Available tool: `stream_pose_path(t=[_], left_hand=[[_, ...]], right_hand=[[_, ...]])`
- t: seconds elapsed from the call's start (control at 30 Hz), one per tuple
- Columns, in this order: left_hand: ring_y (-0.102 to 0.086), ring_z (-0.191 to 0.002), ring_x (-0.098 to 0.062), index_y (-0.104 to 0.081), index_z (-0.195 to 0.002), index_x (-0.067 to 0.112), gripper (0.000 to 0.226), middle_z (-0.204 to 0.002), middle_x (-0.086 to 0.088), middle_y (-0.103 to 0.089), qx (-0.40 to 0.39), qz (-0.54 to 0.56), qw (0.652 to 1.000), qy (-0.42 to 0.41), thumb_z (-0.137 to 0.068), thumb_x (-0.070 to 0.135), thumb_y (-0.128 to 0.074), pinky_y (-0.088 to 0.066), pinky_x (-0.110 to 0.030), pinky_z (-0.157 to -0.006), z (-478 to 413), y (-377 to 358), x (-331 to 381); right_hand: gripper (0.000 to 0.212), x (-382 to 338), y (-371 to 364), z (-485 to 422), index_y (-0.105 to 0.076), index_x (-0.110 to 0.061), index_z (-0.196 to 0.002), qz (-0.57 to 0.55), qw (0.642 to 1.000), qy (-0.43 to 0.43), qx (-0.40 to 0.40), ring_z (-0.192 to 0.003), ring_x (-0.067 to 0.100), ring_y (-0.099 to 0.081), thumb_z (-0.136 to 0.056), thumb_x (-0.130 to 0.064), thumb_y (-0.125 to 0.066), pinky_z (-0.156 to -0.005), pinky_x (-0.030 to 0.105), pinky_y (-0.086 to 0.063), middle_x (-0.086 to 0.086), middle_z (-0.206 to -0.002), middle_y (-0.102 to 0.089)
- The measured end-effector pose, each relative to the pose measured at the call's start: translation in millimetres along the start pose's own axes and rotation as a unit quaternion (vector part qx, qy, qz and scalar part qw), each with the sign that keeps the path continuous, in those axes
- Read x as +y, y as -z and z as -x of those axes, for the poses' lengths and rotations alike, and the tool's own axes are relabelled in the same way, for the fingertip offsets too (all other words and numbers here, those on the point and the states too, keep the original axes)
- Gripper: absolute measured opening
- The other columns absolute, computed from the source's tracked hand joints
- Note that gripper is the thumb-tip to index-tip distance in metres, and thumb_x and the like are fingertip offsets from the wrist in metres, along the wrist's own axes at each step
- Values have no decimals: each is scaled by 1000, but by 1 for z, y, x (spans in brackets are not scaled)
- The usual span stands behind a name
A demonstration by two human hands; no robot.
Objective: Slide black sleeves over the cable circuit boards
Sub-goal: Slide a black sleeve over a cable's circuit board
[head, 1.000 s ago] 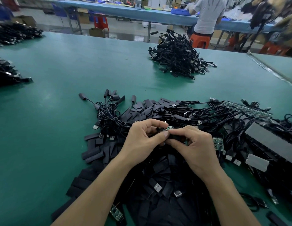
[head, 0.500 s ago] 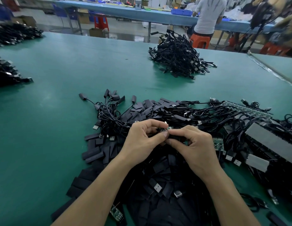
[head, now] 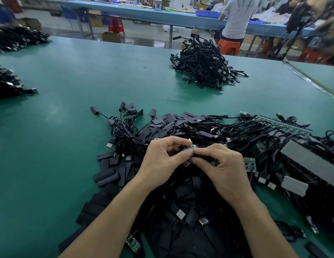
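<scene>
Pinching with thumb and forefinger, my left hand holds the small green circuit board, while my right hand grips a black sleeve touching the board's end. Both hover over the heap of loose sleeves and cables on the green table.

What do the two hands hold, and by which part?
The left hand pinches the board by its left end; the right hand pinches a sleeve near its end facing the board.
</scene>
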State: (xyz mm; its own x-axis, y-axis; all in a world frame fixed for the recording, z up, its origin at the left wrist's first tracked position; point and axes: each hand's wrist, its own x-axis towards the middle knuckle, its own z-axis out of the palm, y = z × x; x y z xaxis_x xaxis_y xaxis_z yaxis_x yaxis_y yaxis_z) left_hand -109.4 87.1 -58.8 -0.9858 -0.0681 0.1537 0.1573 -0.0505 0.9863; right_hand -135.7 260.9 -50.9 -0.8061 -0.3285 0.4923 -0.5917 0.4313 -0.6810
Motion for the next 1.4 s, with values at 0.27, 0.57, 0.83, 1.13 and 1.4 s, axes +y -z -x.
stream_pose_path(t=[0.27,0.57,0.83,1.13,1.4], left_hand=[[-69,-63,-11,-72,-97,26,28,-84,2,-76,110,-59,992,-4,-81,4,-79,-47,-14,-50,1,0,0],[-72,-75,-12,-71,-99,36,29,-89,11,-76,150,-71,986,-27,-83,13,-78,-50,-19,-55,3,0,0],[-70,-69,-11,-72,-102,25,24,-88,8,-76,125,-52,990,-34,-84,10,-78,-49,-15,-52,4,-1,4],[-72,-71,-10,-75,-94,25,21,-79,0,-77,64,-14,997,-34,-81,10,-82,-51,-15,-58,3,-1,3],[-69,-57,-9,-77,-88,26,21,-70,-2,-75,63,0,998,-23,-82,7,-80,-50,-14,-53,1,0,1]], right_hand=[[39,9,5,0,-61,-25,-132,258,952,-166,-7,-115,23,-50,-94,-32,-61,-98,43,-41,-2,-123,-60],[35,9,5,-3,-65,-20,-128,289,931,-224,-18,-112,27,-53,-97,-34,-59,-96,42,-45,6,-122,-59],[12,7,7,-1,-74,-17,-102,153,974,-135,96,-76,4,-61,-95,-18,-64,-71,11,-43,-11,-85,-68],[25,-1,4,-1,-74,-33,-102,-100,991,-75,-41,-81,2,-68,-88,-13,-73,-71,13,-48,-18,-86,-72],[32,-3,1,-2,-76,-25,-103,4,1000,12,6,-86,5,-64,-75,-13,-86,-74,15,-47,-10,-90,-66]])
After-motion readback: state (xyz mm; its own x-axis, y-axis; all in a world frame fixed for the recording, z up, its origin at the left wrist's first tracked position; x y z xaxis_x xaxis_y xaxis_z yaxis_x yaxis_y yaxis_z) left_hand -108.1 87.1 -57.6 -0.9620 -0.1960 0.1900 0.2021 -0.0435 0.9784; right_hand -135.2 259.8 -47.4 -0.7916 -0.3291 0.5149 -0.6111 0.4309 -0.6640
